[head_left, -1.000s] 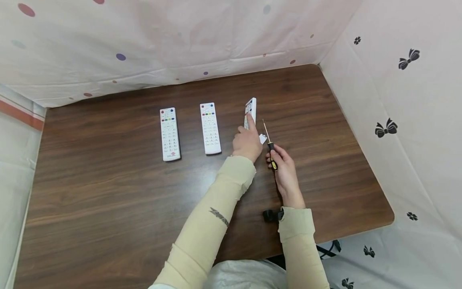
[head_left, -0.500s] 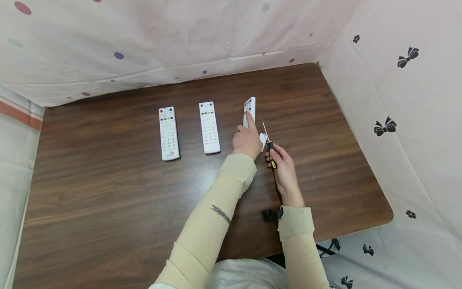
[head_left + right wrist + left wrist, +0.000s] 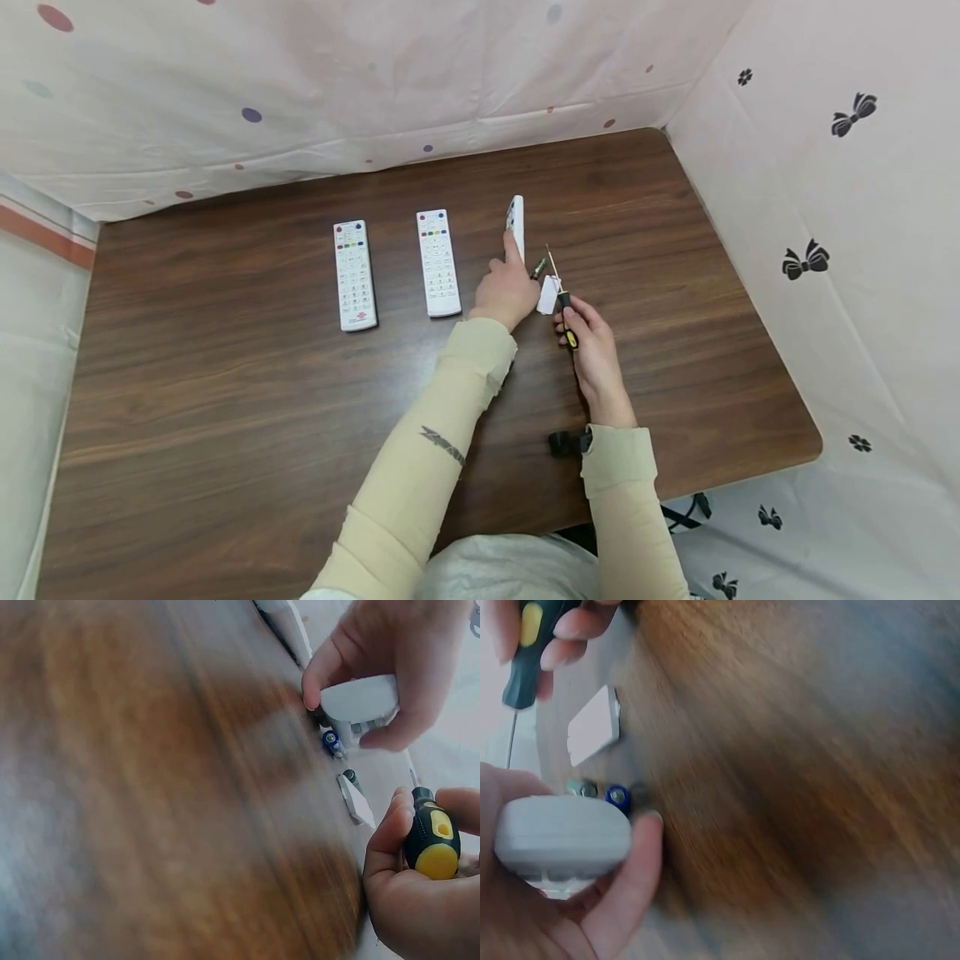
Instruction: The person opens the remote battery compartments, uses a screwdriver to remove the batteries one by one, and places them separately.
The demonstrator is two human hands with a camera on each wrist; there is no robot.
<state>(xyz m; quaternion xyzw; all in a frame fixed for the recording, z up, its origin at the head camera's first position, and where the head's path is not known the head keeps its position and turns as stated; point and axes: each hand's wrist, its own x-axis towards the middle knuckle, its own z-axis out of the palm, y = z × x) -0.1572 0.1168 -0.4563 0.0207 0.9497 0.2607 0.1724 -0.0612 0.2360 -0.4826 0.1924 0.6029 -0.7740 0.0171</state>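
My left hand [image 3: 506,292] grips a white remote control [image 3: 517,227], tilted on its side above the table, with the index finger laid along it. In the left wrist view the rounded end of the remote [image 3: 562,836] faces the camera. Just beside it lie a blue-ended battery [image 3: 619,797] and a greenish battery [image 3: 581,787]. A small white battery cover [image 3: 548,295] rests on the table between my hands. My right hand [image 3: 597,358] holds a screwdriver [image 3: 435,834] by its black and yellow handle, the thin shaft pointing away from me.
Two more white remotes, a middle one [image 3: 438,263] and a left one [image 3: 355,276], lie face up on the brown wooden table [image 3: 225,400]. A black strap piece [image 3: 564,443] sits by the right wrist. Patterned cloth walls [image 3: 862,250] border the back and right.
The left hand has shifted slightly left and turned the remote further onto its side. A green battery now shows beside the hand, and more of the battery cover is visible. The right hand stays put.
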